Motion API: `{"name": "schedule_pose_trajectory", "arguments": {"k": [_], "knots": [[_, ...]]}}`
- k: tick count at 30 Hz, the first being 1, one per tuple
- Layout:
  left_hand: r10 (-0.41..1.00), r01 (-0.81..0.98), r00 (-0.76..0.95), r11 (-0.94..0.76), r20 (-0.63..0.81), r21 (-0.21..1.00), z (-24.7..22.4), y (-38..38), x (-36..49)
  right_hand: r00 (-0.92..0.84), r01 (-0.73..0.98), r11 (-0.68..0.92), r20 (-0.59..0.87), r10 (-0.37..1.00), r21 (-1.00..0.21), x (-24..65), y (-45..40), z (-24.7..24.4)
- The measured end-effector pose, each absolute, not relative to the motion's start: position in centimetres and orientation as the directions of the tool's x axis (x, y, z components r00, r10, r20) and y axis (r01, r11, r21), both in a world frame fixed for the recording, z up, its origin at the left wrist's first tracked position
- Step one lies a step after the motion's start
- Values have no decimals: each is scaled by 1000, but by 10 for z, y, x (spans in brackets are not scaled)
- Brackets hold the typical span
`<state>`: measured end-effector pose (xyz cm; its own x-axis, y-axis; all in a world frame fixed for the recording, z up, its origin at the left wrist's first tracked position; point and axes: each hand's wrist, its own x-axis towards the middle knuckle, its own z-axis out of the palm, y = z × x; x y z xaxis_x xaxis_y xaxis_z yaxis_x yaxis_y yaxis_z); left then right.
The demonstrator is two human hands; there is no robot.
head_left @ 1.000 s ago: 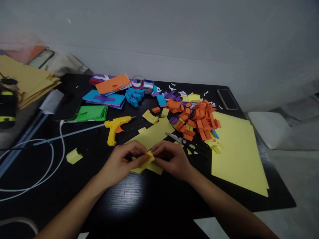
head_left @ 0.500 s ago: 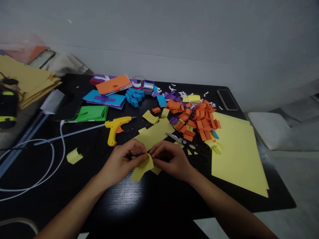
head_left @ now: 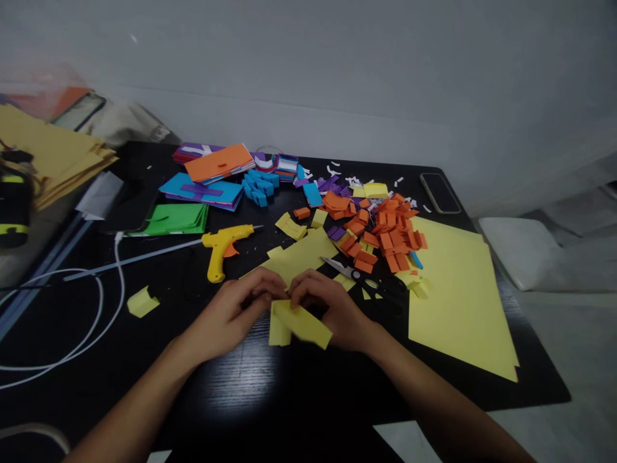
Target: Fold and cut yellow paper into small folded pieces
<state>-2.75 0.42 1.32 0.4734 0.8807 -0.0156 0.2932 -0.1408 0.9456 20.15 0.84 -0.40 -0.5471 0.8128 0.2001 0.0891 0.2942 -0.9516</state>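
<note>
your left hand [head_left: 231,321] and right hand [head_left: 344,318] have their fingertips clamped on the upper edge of the yellow paper [head_left: 306,325] between them, over the black table [head_left: 231,382], and uneven pinching could skew its fold or let it slip.

Left grip [head_left: 236,315]: bare hand, slender build. Right grip [head_left: 340,315]: likewise bare, of matching build. Left forearm [head_left: 152,389] and right forearm [head_left: 429,392]: bare from wrist to lower edge of view, smooth in outline, narrow at the wrist, broader toward the elbow. Right forearm is more heavily shadowed. Fine surface detail on both grips is too dim to assess.
</note>
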Motion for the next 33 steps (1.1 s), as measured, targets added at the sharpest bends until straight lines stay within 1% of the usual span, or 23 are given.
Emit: {"name": "schedule_pose_trajectory", "arguments": {"k": [3, 5, 7, 10, 15, 19, 21, 24, 27, 31, 33], "knots": [[857, 351, 512, -269, 57, 897, 15, 4, -30, -529, 136, 386, 262, 807, -912, 202, 10, -5], [823, 382, 563, -340, 75, 859, 19, 3, -31, -522, 161, 407, 272, 808, -899, 202, 10, -6], [791, 382, 608, -372, 74, 846, 22, 3, -30, -521, 171, 409, 270, 810, -896, 201, 10, -6], [787, 384, 614, -367, 62, 847, 24, 2, -28, -518, 162, 399, 267, 813, -903, 200, 8, -7], [843, 464, 538, -305, 9, 831, 16, 2, -23, -490, 182, 354, 227, 841, -917, 199, 5, -8], [868, 452, 496, -247, -11, 857, 10, 3, -24, -483, 246, 290, 143, 864, -925, 199, 4, -7], [884, 438, 467, -212, -19, 874, 9, 3, -25, -475, 263, 287, 135, 870, -921, 199, 4, -6], [886, 412, 463, -190, -25, 891, 9, 4, -25, -468, 272, 323, 169, 868, -906, 200, 5, -3], [860, 405, 510, -209, -30, 890, 11, 4, -25, -506, 276, 391, 213, 836, -878, 201, 6, -2], [810, 459, 585, -290, -41, 840, 16, 3, -25, -613, 300, 499, 237, 754, -813, 204, 6, -5], [800, 484, 598, -318, -43, 815, 18, 3, -26, -633, 327, 527, 232, 738, -784, 204, 6, -8]]}}
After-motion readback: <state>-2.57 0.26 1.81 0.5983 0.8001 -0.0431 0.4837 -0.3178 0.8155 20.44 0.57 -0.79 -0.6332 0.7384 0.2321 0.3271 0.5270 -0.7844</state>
